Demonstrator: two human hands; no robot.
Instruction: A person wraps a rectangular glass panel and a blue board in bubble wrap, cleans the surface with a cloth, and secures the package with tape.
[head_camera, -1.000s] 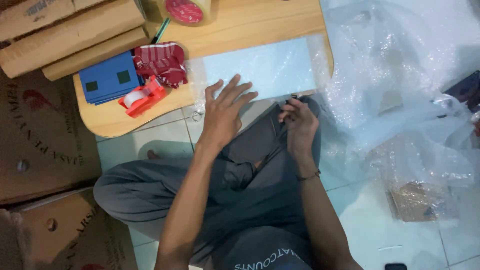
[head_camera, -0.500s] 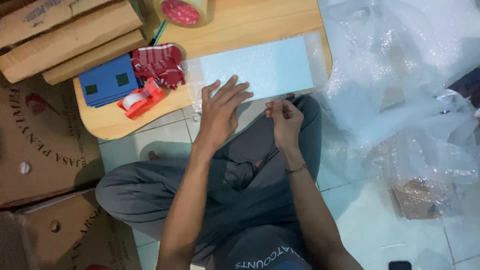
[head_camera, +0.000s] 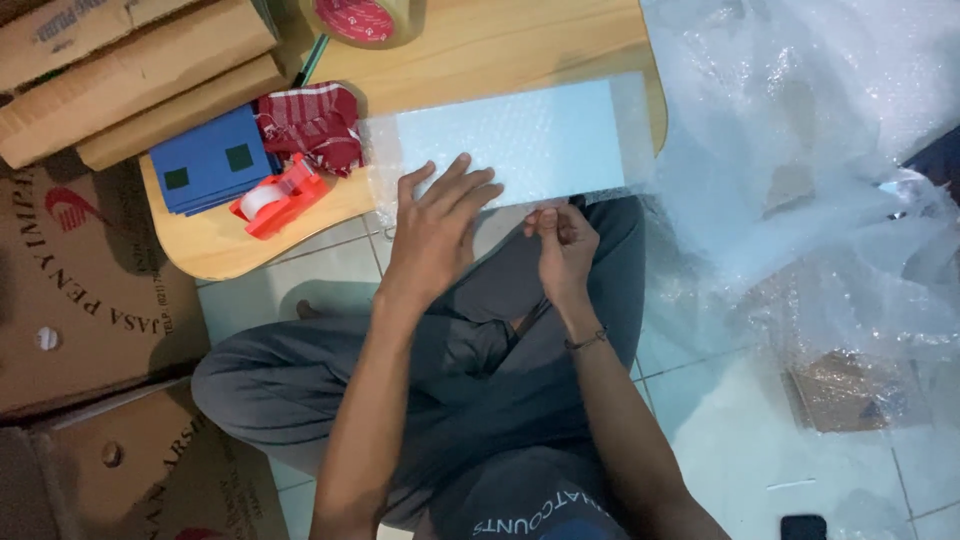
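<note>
While the person sits cross-legged on the pale tiled floor (head_camera: 700, 420), grey trousers fill the near ground beneath both forearms. The left hand (head_camera: 437, 225) lies flat, fingers spread and holding nothing, pressing the near left corner of a long pale-blue flat package (head_camera: 515, 140) sheathed in bubble wrap. The right hand (head_camera: 563, 245) is curled just below the package's near edge, fingertips pinched together; what they pinch is too small to tell. The package lies along the front of a low rounded wooden table (head_camera: 480, 50), overhanging its edge slightly. Left of it sit a red tape dispenser (head_camera: 272, 197), a blue envelope stack (head_camera: 210, 160) and a red checked cloth (head_camera: 313, 122); farther back, a roll of tape (head_camera: 362, 18). Cardboard boxes (head_camera: 120, 60) crowd the left, and crumpled clear bubble wrap (head_camera: 810, 150) heaps at right, leaving only a little bare tile.
</note>
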